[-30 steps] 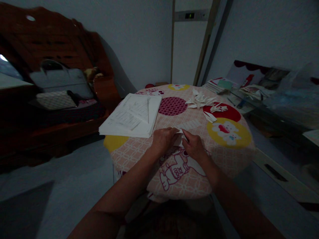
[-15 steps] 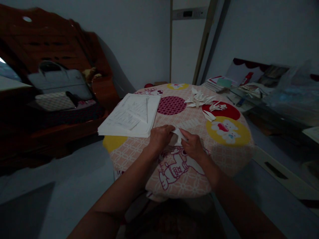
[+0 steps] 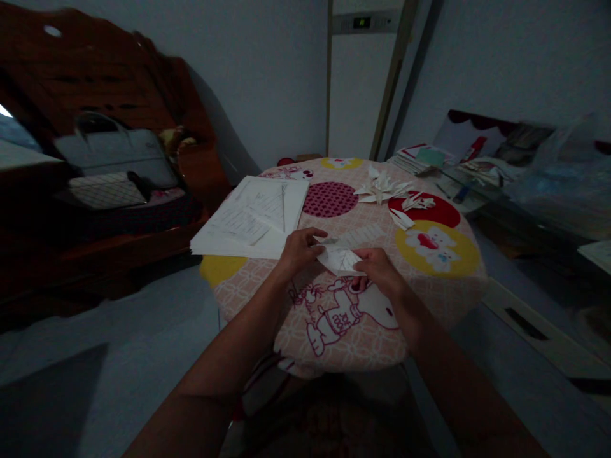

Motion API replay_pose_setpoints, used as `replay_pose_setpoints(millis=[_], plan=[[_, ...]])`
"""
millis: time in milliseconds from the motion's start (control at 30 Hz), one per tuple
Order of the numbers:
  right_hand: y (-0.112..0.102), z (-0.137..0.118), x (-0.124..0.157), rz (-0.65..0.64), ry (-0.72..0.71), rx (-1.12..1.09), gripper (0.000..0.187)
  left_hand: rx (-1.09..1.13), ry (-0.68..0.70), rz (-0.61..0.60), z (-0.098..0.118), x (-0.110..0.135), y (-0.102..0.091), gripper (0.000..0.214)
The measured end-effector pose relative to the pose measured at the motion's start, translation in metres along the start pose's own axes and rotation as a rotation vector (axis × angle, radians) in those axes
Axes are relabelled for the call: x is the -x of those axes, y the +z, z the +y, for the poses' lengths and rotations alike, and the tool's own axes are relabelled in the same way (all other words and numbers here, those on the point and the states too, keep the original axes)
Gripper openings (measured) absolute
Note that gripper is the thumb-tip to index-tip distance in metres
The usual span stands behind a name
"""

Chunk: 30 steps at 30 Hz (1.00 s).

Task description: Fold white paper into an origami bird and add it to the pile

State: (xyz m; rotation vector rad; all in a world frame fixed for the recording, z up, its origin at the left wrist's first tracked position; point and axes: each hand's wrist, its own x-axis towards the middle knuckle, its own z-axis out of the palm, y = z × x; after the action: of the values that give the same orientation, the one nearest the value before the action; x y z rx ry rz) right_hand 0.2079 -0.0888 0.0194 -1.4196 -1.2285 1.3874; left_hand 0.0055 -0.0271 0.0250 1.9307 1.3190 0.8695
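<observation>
Between my two hands is a small folded sheet of white paper (image 3: 340, 259) with crease lines, held over the near part of the patterned tablecloth (image 3: 267, 299). My left hand (image 3: 300, 249) grips its left end, thumb below and index finger stretched above it. At the right end, my right hand (image 3: 377, 267) pinches the paper between thumb and fingers, some fingertips showing beneath. Beyond my right hand lie white folded paper pieces (image 3: 379, 187), and a smaller folded one (image 3: 401, 220) sits closer.
A stack of printed paper (image 3: 229, 216) with a folded triangle on top lies on the table's left. A wooden bench (image 3: 119, 70) holding bags (image 3: 119, 156) stands at the left. To the right is a glass table with papers and a plastic bag (image 3: 548, 168).
The folded paper has been turned and spread flatter, now showing its creased face. My hands have moved slightly apart, and the left index finger has lifted.
</observation>
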Motion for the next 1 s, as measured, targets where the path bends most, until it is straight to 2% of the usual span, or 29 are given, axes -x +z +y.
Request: replay_pose_setpoints(millis=[100, 200, 300, 400, 500, 567, 833, 1000], plan=[[-0.005, 0.002, -0.001, 0.037, 0.020, 0.081, 0.041, -0.044, -0.033, -0.025, -0.002, -0.002, 0.001, 0.040], [-0.013, 0.007, -0.004, 0.127, -0.044, 0.261, 0.037, -0.093, 0.000, -0.018, 0.000, -0.004, 0.005, 0.037], [-0.020, 0.013, -0.007, 0.240, -0.245, 0.499, 0.035, -0.116, 0.031, 0.005, 0.003, -0.008, 0.012, 0.033], [-0.023, 0.016, -0.005, 0.309, -0.516, 0.782, 0.040, -0.099, 0.043, 0.003, 0.007, -0.011, 0.018, 0.034], [-0.021, 0.017, 0.000, 0.286, -0.756, 0.992, 0.036, -0.114, 0.044, 0.015, 0.012, -0.013, 0.021, 0.033], [-0.017, 0.016, 0.002, 0.232, -0.826, 1.075, 0.031, -0.133, 0.045, 0.020, 0.014, -0.013, 0.022, 0.033], [-0.009, 0.015, 0.011, 0.150, -0.842, 1.206, 0.029, -0.208, 0.075, 0.001, 0.021, -0.014, 0.019, 0.032], [-0.009, 0.015, 0.014, -0.007, -0.677, 1.142, 0.029, -0.193, 0.128, -0.012, 0.019, -0.017, 0.021, 0.032]])
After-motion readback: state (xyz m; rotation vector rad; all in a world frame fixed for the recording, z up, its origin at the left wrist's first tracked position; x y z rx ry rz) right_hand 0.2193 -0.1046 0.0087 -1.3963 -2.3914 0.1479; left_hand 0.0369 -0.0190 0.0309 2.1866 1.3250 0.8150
